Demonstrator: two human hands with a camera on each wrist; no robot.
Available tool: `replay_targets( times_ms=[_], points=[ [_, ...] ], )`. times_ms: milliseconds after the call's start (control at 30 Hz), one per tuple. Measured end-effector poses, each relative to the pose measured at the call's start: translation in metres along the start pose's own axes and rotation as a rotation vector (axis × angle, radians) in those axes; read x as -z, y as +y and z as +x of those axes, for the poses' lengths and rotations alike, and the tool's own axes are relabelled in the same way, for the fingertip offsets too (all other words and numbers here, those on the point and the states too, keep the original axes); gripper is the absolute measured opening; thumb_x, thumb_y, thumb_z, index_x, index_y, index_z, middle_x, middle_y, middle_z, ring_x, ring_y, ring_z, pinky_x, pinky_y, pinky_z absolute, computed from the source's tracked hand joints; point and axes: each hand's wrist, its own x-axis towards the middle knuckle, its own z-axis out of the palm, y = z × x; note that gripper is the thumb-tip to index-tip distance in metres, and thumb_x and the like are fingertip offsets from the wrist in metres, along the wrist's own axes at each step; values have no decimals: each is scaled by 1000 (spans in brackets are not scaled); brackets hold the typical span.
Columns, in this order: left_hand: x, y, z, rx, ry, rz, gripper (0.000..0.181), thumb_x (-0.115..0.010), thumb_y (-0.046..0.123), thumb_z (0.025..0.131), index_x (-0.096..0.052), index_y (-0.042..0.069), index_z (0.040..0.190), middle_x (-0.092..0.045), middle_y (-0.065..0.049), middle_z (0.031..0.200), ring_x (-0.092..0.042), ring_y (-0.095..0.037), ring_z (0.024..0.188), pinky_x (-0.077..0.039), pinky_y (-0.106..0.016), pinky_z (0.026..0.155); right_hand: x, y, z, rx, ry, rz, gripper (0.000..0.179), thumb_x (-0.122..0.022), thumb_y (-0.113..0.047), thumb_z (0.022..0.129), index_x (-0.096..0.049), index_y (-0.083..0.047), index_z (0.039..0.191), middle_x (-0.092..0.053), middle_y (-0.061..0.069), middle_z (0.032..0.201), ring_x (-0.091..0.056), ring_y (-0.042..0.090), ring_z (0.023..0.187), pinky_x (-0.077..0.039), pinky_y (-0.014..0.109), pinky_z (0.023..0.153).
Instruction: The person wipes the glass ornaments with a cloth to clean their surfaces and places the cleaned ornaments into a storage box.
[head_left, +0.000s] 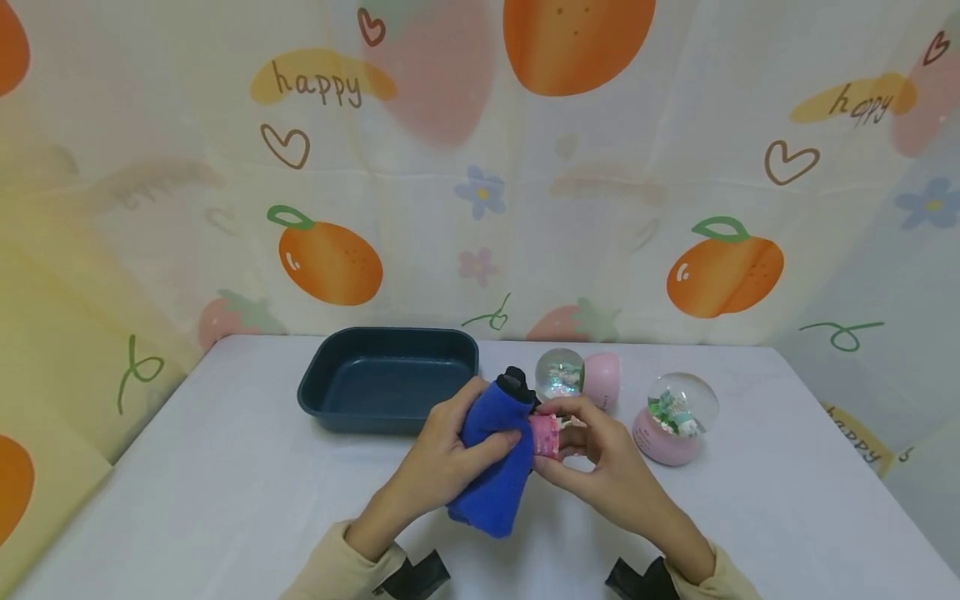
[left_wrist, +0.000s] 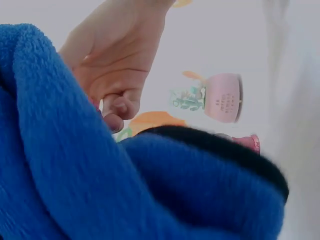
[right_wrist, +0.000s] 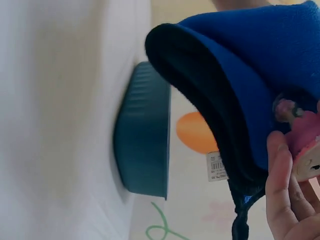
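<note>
Left hand: grips the blue cloth, thumb laid across its near face, fingers mostly hidden behind. The cloth is raised above the tabletop, near the middle of the head view; dark lining shows along its upper edge. The right wrist view adds a dark cord and a white barcode tag at that edge.

Right hand: thumb and fingers pinch the small pink ornament, held against the right side of the cloth. Its far end appears to be a clear dome, but cloth shadow and the crop of the right wrist view make this uncertain.

Surroundings: dark teal tray behind and left of the cloth. Behind the right hand, one snow globe lies on its side, pink base to the right, dome to the left. Second snow globe sits right of it, pink base down. Fruit-printed backdrop behind the tabletop.
</note>
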Motion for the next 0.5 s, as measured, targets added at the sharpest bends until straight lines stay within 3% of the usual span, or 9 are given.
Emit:
replay_targets(
  times_ms=[133, 300, 500],
  points=[
    [2, 1, 0, 20, 27, -2, 25, -60, 20, 95, -56, 14, 119, -69, -11, 111, -68, -23, 93, -58, -34, 76, 1, -1, 0, 15, -8, 40, 44, -75, 2, 83, -56, -8, 122, -61, 12, 118, -66, 12, 81, -58, 26, 74],
    [5, 1, 1, 60, 20, -49, 29, -60, 22, 96, -53, 12, 123, -66, -13, 115, -66, -26, 98, -58, -39, 81, 1, -2, 1, 104, 6, 47, 46, -77, 4, 81, -57, -7, 120, -61, 14, 117, -65, 13, 83, -58, 26, 74],
    [8, 1, 1, 168, -150, -89, 49, -66, 34, 93, -44, 24, 135, -59, -8, 126, -61, -27, 108, -54, -45, 86, 1, 0, -1, 203, 34, 33, 45, -80, 7, 76, -62, -5, 116, -63, 14, 117, -67, 11, 94, -59, 27, 76]
  ],
)
